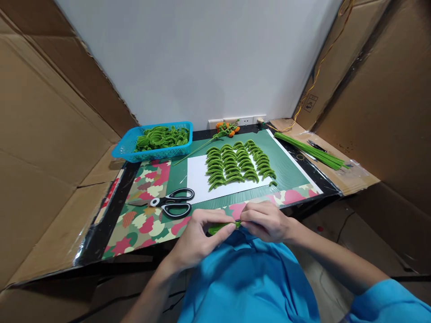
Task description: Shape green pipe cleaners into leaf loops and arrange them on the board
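Observation:
Close to my body, just off the table's front edge, my left hand pinches a green fuzzy pipe cleaner piece between thumb and fingers. My right hand is closed on the other end of that piece, its fingertips meeting my left thumb. Several rows of curved green pipe cleaner pieces lie beyond my hands on a white sheet. One small bent piece sits apart at the lower right of the rows. Black-handled scissors lie to the left of my hands, blades pointing left.
A blue plastic basket of green loops stands at the back left. Behind the rows lies an orange and green pipe cleaner flower. Straight green pipe cleaners and small snips are at right. Cardboard walls flank the table.

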